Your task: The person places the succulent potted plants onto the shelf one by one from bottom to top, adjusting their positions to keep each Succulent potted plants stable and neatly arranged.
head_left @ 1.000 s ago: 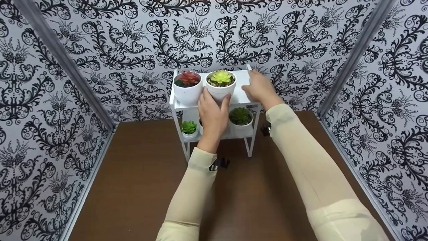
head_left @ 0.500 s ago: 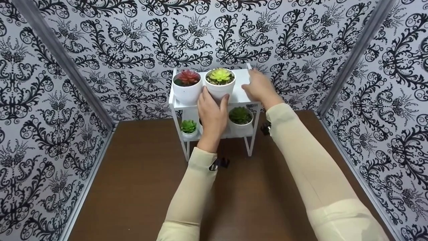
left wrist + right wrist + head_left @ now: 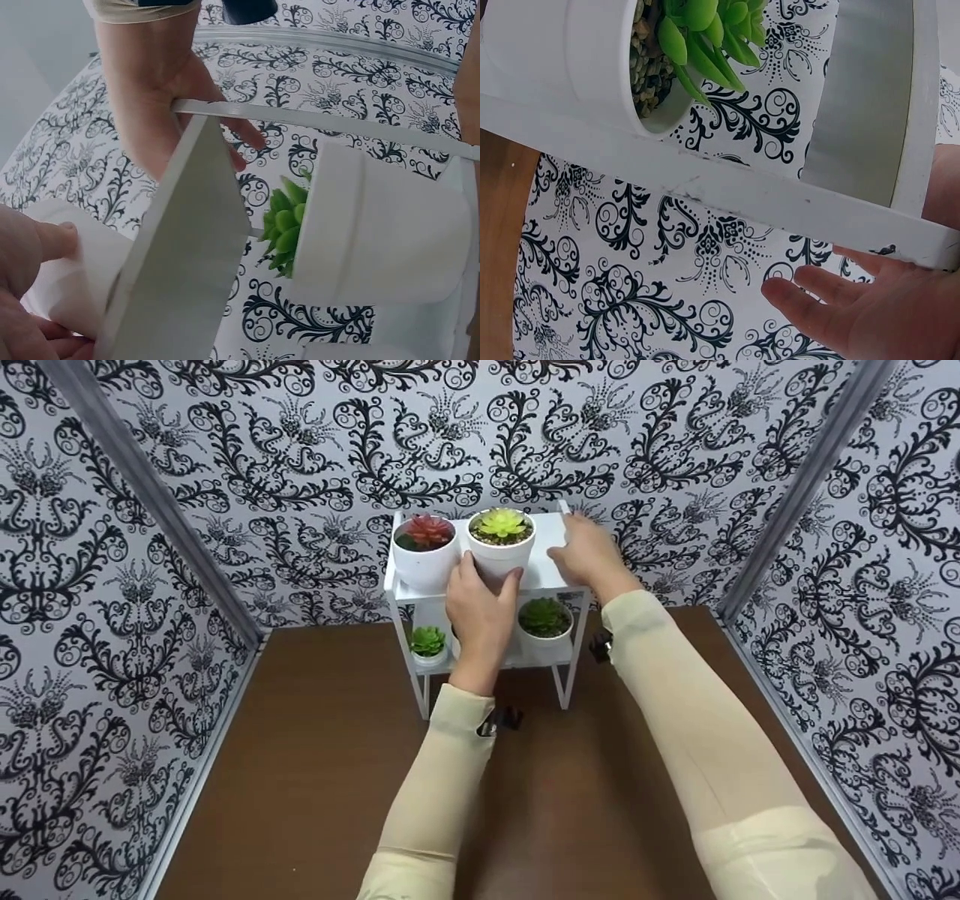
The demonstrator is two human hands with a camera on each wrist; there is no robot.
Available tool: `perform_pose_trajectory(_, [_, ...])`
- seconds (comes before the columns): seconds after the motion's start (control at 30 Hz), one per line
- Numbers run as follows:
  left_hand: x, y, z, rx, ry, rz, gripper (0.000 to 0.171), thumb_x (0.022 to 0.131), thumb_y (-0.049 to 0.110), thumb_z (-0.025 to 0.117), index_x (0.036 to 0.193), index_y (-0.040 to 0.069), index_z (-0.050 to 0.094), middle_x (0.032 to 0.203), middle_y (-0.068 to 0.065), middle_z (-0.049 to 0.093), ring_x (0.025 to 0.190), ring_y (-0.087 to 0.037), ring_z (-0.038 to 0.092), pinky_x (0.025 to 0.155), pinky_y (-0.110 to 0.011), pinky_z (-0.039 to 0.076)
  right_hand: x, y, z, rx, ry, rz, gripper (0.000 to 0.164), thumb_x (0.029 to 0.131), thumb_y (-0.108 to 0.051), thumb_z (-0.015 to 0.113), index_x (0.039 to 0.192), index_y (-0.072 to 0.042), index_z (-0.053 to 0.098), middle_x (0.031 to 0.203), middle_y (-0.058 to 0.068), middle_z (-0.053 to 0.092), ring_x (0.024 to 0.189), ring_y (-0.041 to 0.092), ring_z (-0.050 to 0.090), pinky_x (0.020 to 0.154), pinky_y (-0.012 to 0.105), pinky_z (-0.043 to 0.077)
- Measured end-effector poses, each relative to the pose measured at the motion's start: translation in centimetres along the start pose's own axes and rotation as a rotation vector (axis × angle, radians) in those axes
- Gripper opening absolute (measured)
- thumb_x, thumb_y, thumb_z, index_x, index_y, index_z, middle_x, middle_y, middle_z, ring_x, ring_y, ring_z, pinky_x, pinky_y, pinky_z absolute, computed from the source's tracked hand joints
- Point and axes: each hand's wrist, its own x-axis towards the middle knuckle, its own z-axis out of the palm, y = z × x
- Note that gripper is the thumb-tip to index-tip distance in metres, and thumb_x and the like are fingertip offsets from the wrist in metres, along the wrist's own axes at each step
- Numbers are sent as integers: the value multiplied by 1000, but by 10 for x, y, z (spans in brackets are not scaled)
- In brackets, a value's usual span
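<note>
In the head view a white plant stand (image 3: 551, 570) with two shelves stands by the back wall. On its upper shelf, my left hand (image 3: 481, 611) grips a white pot with a yellow-green succulent (image 3: 501, 544), thumb at its right side and fingers at its left. My right hand (image 3: 592, 556) holds the stand's right side rail, thumb inside and the other fingers outside. Those fingers (image 3: 817, 300) show beyond the rail in the right wrist view. A white pot with a red succulent (image 3: 426, 556) stands left of the gripped pot.
The lower shelf bears a small bright-green succulent (image 3: 428, 643) at left and a dark-green potted succulent (image 3: 545, 622) at right. Another pot between them is mostly hidden by my left arm. Patterned walls (image 3: 300, 472) enclose the brown tabletop (image 3: 322, 772).
The pot with the yellow-green succulent and my left hand have shifted slightly toward the back relative to the red succulent's pot. My right hand stays on the rail. The head view has moved a little.
</note>
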Motion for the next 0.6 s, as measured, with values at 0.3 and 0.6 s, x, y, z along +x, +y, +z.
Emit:
perform_pose_trajectory(0.3, [-7, -3, 13, -38, 191, 61, 73, 78, 39, 95, 131, -4, 69, 116, -19, 73, 108, -34, 72, 99, -44, 58, 0, 1, 0, 51, -7, 22, 64, 105, -24, 63, 163, -11, 41, 175, 16, 28, 164, 38, 22, 134, 54, 15])
perform_pose_trajectory(0.6, [-9, -8, 19, -73, 248, 89, 69, 79, 37, 95, 128, -3, 69, 116, -19, 71, 108, -33, 71, 99, -43, 59, -1, 1, 0, 70, 2, 18, 62, 104, -23, 63, 162, -12, 44, 174, 16, 32, 161, 40, 30, 133, 54, 20])
